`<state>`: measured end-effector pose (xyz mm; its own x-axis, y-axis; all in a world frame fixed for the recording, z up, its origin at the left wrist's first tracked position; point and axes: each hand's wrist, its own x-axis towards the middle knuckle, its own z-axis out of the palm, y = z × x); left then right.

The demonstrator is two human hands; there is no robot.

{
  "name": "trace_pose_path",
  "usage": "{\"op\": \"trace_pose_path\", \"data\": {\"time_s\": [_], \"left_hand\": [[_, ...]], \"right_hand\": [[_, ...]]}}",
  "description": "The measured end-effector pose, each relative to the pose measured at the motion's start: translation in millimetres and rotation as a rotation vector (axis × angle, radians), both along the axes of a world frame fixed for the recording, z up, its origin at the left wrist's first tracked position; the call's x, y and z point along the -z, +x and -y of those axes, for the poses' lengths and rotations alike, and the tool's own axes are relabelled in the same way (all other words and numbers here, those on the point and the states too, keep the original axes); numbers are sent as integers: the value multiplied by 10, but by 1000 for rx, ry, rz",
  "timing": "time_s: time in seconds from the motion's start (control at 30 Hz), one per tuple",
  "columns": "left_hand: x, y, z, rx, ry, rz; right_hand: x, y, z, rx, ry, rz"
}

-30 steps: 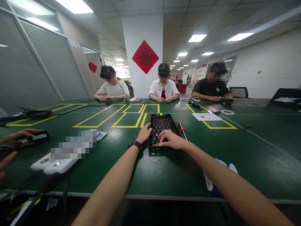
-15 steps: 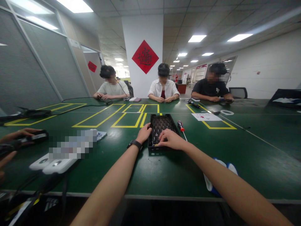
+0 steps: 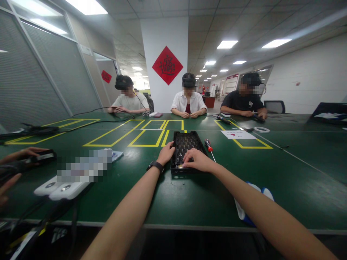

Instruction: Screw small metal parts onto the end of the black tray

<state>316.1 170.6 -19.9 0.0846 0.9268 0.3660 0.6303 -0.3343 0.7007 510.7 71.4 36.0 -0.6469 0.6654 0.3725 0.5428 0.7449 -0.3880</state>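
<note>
A black rectangular tray [image 3: 186, 145] lies on the green table in front of me, with many small shiny pieces inside it. My left hand [image 3: 166, 153] grips the tray's left wall, thumb near the rim. Over the near part of the tray, the fingers of my right hand [image 3: 197, 159] are pinched together, pointing down. A small pale yellowish piece [image 3: 180, 166] shows by those fingertips; whether they hold it, I cannot tell. Just right of the tray lies a red and black screwdriver [image 3: 208, 144], touched by neither hand.
White and blue gloves [image 3: 242, 213] lie partly under my right forearm. A white power strip [image 3: 70, 187] is at left, beside another person's hands [image 3: 18, 157] holding a black device. A paper sheet [image 3: 238, 134] lies farther right. Several people sit across the table.
My hands and the tray have hardly moved. Across the table, the person at left now holds a flat thing higher, and the person at right has shifted their hands slightly.
</note>
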Motion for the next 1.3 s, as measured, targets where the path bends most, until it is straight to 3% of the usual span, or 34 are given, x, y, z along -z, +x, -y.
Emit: {"op": "trace_pose_path", "data": {"time_s": [1.3], "left_hand": [[-24,7,40,6,-4,18]], "right_hand": [[-20,-7,14,15,-11,15]]}}
